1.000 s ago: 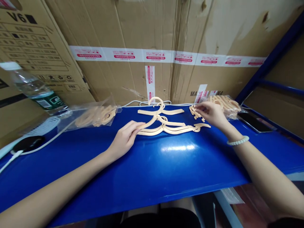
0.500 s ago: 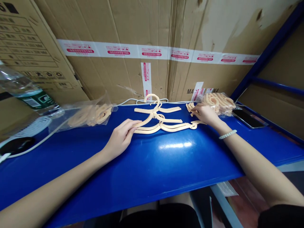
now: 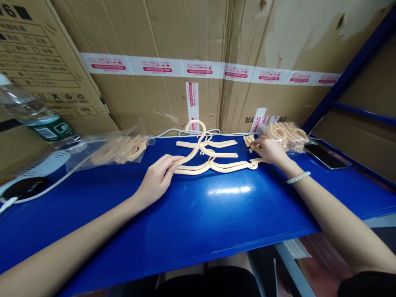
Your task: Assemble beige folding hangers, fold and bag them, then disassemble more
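Observation:
My left hand (image 3: 159,177) is closed on the left arm of a beige folding clothes hanger (image 3: 198,146), whose hook stands up toward the cardboard. Other beige hangers (image 3: 229,168) lie on the blue table behind and below it, one with its hook pointing right. At the right, my right hand (image 3: 270,150) has its fingers pinched together beside a group of small beige hanger parts (image 3: 248,141). What is between those fingertips is too small to make out. Just below them lies another beige piece (image 3: 260,161).
Clear plastic bags of beige parts lie at left (image 3: 123,148) and right (image 3: 286,134). A phone (image 3: 326,156) rests at far right. Farther left are a water bottle (image 3: 46,123), a black mouse-like object (image 3: 26,187) and a white cable (image 3: 68,175). Taped cardboard (image 3: 154,99) stands behind the blue table (image 3: 185,222).
The view has shifted very slightly. Both hands stay in nearly the same places, the left still on the hanger and the right still at the small parts.

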Available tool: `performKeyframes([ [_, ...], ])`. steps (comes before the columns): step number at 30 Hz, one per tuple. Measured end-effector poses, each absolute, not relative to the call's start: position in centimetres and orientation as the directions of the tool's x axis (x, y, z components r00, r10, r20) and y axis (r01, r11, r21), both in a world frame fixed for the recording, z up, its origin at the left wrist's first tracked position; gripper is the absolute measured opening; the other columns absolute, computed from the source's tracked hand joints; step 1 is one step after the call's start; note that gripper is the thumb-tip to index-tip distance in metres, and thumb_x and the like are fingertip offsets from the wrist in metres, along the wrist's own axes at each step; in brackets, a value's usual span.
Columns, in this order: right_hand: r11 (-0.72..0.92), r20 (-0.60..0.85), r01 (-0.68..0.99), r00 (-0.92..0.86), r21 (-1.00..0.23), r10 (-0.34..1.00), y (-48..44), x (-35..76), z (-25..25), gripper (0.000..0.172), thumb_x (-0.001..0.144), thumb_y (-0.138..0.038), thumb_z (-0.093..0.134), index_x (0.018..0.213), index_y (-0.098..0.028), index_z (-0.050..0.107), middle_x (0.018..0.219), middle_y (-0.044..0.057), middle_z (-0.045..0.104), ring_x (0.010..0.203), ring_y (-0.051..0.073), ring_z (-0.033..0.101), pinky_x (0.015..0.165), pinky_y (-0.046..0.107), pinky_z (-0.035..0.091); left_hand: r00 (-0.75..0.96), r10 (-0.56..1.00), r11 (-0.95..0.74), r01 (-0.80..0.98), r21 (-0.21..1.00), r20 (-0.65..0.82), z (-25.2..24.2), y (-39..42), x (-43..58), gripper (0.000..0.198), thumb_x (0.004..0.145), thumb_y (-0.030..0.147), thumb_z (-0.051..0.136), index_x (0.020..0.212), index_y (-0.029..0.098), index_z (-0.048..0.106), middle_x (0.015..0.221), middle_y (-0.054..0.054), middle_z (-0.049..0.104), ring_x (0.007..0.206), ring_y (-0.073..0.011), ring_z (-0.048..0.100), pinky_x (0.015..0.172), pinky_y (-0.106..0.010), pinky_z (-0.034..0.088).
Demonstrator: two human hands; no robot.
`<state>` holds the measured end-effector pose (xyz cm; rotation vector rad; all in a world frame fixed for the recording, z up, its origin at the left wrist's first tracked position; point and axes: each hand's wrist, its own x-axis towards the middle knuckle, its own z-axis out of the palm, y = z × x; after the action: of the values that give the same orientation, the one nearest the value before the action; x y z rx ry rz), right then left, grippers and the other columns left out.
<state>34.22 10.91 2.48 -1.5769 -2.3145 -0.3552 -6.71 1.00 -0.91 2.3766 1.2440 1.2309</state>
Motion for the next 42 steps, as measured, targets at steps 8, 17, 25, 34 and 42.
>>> performKeyframes([
  [8,0.307,0.434,0.952,-0.273,-0.010,0.859,10.8,33.7,2.6,0.010,0.083,-0.017,0.065,0.083,-0.015,0.074,0.088,0.012,0.074,0.079,0.026,0.068,0.071,0.034,0.049,0.302,0.762,-0.619,0.600,0.506,0.573,-0.9,0.9,-6.8,0.029,0.104,0.028,0.043,0.120,0.017,0.064,0.107,-0.006,0.067,0.098,-0.0206,0.063,0.089,-0.030,0.047],
  [17,0.362,0.595,0.643,0.184,-0.674,0.782,8.4,31.4,4.3,0.012,0.089,-0.033,0.063,0.088,-0.021,0.062,0.065,0.003,0.069,0.057,0.021,0.066,0.058,0.033,0.051,0.274,0.774,-0.602,0.597,0.530,0.571,-1.0,0.9,-6.8,0.027,0.104,0.028,0.044,0.119,0.017,0.063,0.103,-0.005,0.066,0.093,-0.0195,0.062,0.084,-0.030,0.046],
  [25,0.148,0.144,-0.048,0.077,-0.988,0.987,6.0,27.8,4.3,0.038,0.066,-0.047,0.088,0.080,-0.019,0.066,0.081,0.005,0.077,0.075,0.018,0.075,0.064,0.024,0.056,0.249,0.779,-0.598,0.570,0.564,0.575,-0.8,1.1,-6.7,0.023,0.103,0.026,0.046,0.116,0.018,0.063,0.106,-0.005,0.067,0.099,-0.0194,0.063,0.087,-0.029,0.047],
  [34,-0.052,-0.043,-0.087,-0.100,-0.995,0.994,5.6,27.3,3.9,0.034,0.068,-0.037,0.090,0.090,-0.022,0.068,0.102,0.006,0.079,0.109,0.022,0.070,0.078,0.026,0.056,0.233,0.790,-0.589,0.549,0.594,0.568,-0.8,1.2,-6.6,0.021,0.103,0.022,0.046,0.114,0.020,0.063,0.107,-0.005,0.066,0.101,-0.0195,0.064,0.089,-0.030,0.049],
  [42,-0.106,-0.090,-0.043,-0.281,-0.993,0.955,5.6,27.4,4.2,0.032,0.066,-0.041,0.090,0.074,-0.019,0.068,0.106,0.010,0.076,0.110,0.027,0.069,0.087,0.036,0.059,0.248,0.773,-0.608,0.551,0.571,0.583,-0.9,1.2,-6.6,0.021,0.102,0.021,0.044,0.112,0.020,0.063,0.104,-0.006,0.066,0.098,-0.0195,0.064,0.087,-0.031,0.049],
])
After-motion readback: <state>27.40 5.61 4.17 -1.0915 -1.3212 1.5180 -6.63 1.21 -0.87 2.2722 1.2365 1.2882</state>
